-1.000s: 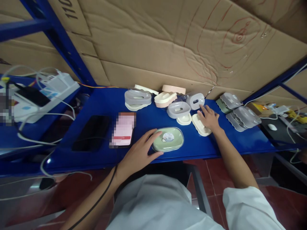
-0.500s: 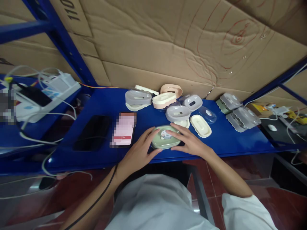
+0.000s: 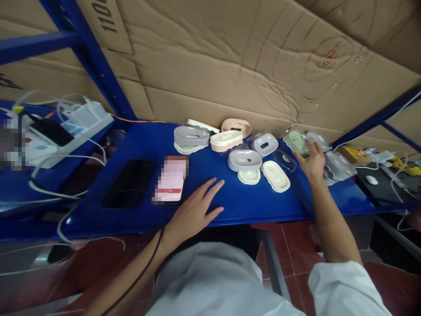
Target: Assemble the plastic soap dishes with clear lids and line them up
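Observation:
My right hand (image 3: 312,161) is at the back right of the blue table, gripping the near right side of a green soap box (image 3: 295,142). Its thumb lies at the box's front edge and the fingers reach over the right end. Close beside it are grey soap boxes with clear wavy lids (image 3: 340,164). My left hand (image 3: 196,205) holds nothing, its fingers spread over the front of the table. Nearest to that hand is a phone with a lit screen (image 3: 171,177).
Grey soap dishes (image 3: 245,159), a cream tray (image 3: 276,176), a clear lid (image 3: 284,160) and a peach-and-cream dish (image 3: 226,140) lie along the middle and back. A dark phone (image 3: 128,183) lies left. Cardboard (image 3: 197,66) walls the back; cables and a power strip (image 3: 88,115) stand left.
My right hand has carried the green soap box from the front middle to the back right, beside the lidded boxes. My left hand has let go of it and stays in nearly the same place.

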Available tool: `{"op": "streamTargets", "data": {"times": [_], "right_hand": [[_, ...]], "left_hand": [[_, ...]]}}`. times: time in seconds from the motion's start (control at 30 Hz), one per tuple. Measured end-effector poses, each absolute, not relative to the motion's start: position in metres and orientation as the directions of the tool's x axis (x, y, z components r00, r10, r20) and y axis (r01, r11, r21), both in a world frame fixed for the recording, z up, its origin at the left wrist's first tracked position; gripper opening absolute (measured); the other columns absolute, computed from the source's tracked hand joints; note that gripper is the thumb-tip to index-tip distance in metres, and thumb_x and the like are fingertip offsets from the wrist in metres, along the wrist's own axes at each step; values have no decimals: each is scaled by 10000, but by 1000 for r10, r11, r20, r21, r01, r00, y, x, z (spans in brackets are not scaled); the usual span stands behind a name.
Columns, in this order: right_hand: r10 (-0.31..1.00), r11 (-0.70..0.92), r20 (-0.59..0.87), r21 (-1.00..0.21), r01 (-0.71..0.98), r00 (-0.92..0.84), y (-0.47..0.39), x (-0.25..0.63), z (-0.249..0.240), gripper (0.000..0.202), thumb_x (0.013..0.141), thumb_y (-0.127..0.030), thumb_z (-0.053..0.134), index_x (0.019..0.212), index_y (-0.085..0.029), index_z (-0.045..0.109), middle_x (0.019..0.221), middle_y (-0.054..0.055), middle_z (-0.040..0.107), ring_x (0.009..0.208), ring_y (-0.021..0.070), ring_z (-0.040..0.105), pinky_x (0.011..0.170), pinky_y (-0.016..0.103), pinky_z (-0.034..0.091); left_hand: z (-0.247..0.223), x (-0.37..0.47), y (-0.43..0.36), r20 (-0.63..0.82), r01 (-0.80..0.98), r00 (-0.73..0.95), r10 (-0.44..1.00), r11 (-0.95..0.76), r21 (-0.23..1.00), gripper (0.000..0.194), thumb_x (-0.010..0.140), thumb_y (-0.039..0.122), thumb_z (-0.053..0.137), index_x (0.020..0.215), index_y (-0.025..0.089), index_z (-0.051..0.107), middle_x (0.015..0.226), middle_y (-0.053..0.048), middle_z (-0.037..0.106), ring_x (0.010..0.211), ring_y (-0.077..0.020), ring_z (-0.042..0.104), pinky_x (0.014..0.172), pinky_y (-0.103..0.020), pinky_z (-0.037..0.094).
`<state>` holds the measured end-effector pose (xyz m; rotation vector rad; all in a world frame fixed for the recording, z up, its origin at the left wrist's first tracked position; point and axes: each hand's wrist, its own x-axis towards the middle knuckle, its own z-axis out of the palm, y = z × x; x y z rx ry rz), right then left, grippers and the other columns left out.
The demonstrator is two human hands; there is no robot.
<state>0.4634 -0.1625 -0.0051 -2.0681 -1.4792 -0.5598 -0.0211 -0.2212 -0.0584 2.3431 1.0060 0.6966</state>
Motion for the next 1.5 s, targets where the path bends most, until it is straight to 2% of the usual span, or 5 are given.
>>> {"op": "streamTargets", "data": {"times": [0.2,0.47,0.73,1.3,1.5], "right_hand": [[744,-474,457,-154,867,488,-131,498,-29,826,949,-716,589,1508,-109,603,1382,322,628,1169,452,683,972,602,528],[780,-474,375,-167,864,501,-134,500,-43,727,1035,-596,491,1621,-166,477,1620,282,465,1391,473,559,1075,657,484],[892,-40,448,-67,997,66,-190,440,-40,571,1092,-573,427,1474,-207,642,1587,160,572,1468,322,524,1202,504,417],[892,392,324,-209,896,-315,-337,283,-54,431,1066,-335,567,1495,-376,579,1580,75,592,1424,317,604,1233,668,388],[837,498,392,-260,827,-381,-253,279,-30,524,1088,-414,534,1606,-343,486,1661,64,501,1560,295,448,1255,577,412]], "left_hand": [[-62,-21,-221,287,535,615,735,-656,532,585,1066,356,610,1620,290,435,1645,-104,499,1514,-291,511,1253,-494,461],[-64,-21,-221,293,551,649,702,-700,454,437,1093,379,556,1502,226,576,1601,-133,535,1480,-311,536,1234,-530,482],[-63,-20,-221,290,556,648,704,-698,451,432,1095,379,552,1496,222,582,1587,-131,548,1467,-310,549,1230,-532,487],[-55,-20,-226,368,387,749,551,-814,433,654,992,291,720,1600,328,481,1719,-76,420,1580,-304,416,1279,-522,418],[-56,-17,-227,376,404,743,555,-818,409,368,1005,329,715,1369,284,684,1620,-75,556,1502,-303,515,1246,-517,453]]}}
